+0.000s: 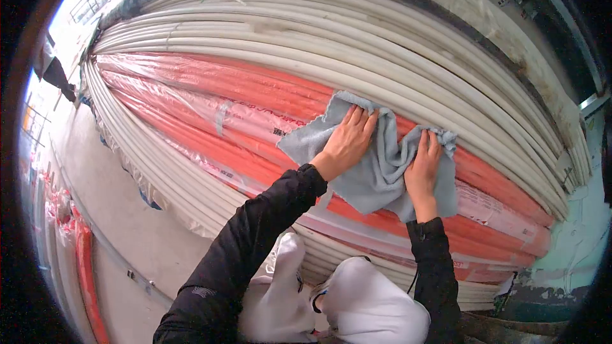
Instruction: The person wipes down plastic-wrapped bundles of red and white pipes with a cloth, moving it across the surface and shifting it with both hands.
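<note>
A grey-blue cloth (382, 181) with a frayed edge lies spread and wrinkled over plastic-wrapped bundles of red pipes (268, 143). My left hand (349, 140) grips the cloth near its upper left part, fingertips pressed into the fabric. Further right, my right hand (424, 169) holds the cloth close to its upper right edge, where it bunches up. Folds of fabric rise between the two hands. The cloth covers part of the red pipes beneath it.
Long white pipes (306, 28) lie stacked beyond the red bundles, with more white pipes (169, 175) on the near side. Other wrapped pipes (83, 274) rest at the lower left beside the concrete floor (137, 261). Another person's dark-clothed leg (58, 76) shows at far left.
</note>
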Demonstrator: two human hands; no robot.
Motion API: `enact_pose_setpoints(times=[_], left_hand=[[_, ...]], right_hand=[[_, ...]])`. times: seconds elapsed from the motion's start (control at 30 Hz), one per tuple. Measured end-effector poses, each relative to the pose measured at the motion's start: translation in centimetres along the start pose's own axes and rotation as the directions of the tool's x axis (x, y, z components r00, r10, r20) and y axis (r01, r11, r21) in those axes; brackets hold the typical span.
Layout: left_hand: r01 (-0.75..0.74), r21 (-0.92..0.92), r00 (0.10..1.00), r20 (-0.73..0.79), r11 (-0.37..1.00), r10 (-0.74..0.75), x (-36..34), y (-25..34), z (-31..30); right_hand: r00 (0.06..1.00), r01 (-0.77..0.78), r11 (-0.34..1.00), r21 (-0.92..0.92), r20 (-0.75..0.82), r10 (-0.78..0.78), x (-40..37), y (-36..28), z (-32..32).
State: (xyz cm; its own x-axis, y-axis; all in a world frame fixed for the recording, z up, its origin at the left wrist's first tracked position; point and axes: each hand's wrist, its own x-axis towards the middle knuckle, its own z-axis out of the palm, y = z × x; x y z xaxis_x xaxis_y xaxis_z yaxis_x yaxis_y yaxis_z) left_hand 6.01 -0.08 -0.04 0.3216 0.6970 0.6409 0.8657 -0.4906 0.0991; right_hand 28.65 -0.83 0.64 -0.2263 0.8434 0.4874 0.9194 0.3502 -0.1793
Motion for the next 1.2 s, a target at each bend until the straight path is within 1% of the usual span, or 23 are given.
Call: enact_pose_setpoints(times=[0.07,0.17,0.27,0.37,0.47,0.57,0.67,0.77,0.87,0.9,1.0,1.03,1.1,1.13,1.17,1.2], left_hand=[[0.016,-0.022,1.000,0.012,1.000,-0.016,0.5,0.0,-0.2],[0.019,-0.120,0.999,0.031,0.993,-0.015,0.7,-0.5,-0.4],[-0.020,-0.097,1.000,-0.005,0.995,0.020,-0.3,-1.7,-0.1],[0.028,-0.018,0.999,0.046,0.999,-0.027,-1.5,-2.7,-1.3],[0.049,0.012,0.998,0.050,0.999,-0.050,-2.4,-2.6,-1.6],[0.046,-0.033,0.998,0.041,0.998,-0.045,-3.2,-2.1,-2.3],[0.116,-0.174,0.992,0.076,0.978,-0.104,-5.4,-1.9,-1.8],[0.185,-0.253,0.978,0.142,0.950,-0.153,-7.7,-1.9,-1.9],[0.210,-0.319,0.978,0.064,0.924,-0.200,-8.5,-2.7,-1.4],[0.320,-0.373,0.944,0.042,0.871,-0.328,-8.2,-2.3,-1.8],[0.299,-0.399,0.920,-0.121,0.867,-0.373,-3.9,-2.0,-4.8],[0.296,-0.337,0.918,-0.159,0.894,-0.364,-2.5,-2.4,-4.8],[0.297,-0.207,0.910,-0.235,0.932,-0.342,0.3,-3.4,-4.5],[0.306,-0.185,0.921,-0.193,0.934,-0.339,1.3,-3.6,-3.6],[0.314,-0.161,0.929,-0.151,0.936,-0.337,2.1,-3.8,-2.6],[0.321,-0.135,0.935,-0.109,0.937,-0.336,2.7,-3.5,-2.1]], right_hand=[[0.998,-0.022,1.000,-0.001,0.052,0.022,0.3,-0.5,-0.6],[0.990,0.071,0.994,0.085,0.116,-0.081,0.3,-1.4,-1.0],[0.996,0.088,0.985,0.145,0.013,-0.091,-0.2,-1.2,-0.1],[0.994,0.088,0.960,0.267,-0.079,-0.070,-0.6,-1.0,0.5],[0.991,0.091,0.969,0.230,-0.114,-0.066,-1.1,-0.8,0.6],[0.992,0.101,0.980,0.173,-0.092,-0.086,-1.7,-0.6,0.7],[0.986,0.108,0.976,0.188,-0.143,-0.081,-1.6,-1.2,0.3],[0.989,0.119,0.972,0.201,-0.111,-0.098,-2.4,-0.8,0.7],[0.989,0.124,0.950,0.288,-0.110,-0.096,-2.5,-1.1,0.6],[0.988,0.138,0.947,0.289,-0.114,-0.109,-2.7,-0.9,0.8],[0.980,0.111,0.959,0.262,-0.192,-0.061,-2.6,-1.8,0.0],[0.991,0.053,0.951,0.305,-0.133,-0.012,-2.8,-1.5,0.2],[0.983,0.035,0.934,0.355,-0.180,0.031,-2.9,-1.7,0.7],[0.978,0.030,0.925,0.379,-0.203,0.051,-2.9,-1.8,0.8],[0.982,0.031,0.936,0.350,-0.187,0.038,-3.0,-1.7,0.8],[0.980,0.034,0.931,0.362,-0.193,0.040,-3.0,-1.7,0.8]])
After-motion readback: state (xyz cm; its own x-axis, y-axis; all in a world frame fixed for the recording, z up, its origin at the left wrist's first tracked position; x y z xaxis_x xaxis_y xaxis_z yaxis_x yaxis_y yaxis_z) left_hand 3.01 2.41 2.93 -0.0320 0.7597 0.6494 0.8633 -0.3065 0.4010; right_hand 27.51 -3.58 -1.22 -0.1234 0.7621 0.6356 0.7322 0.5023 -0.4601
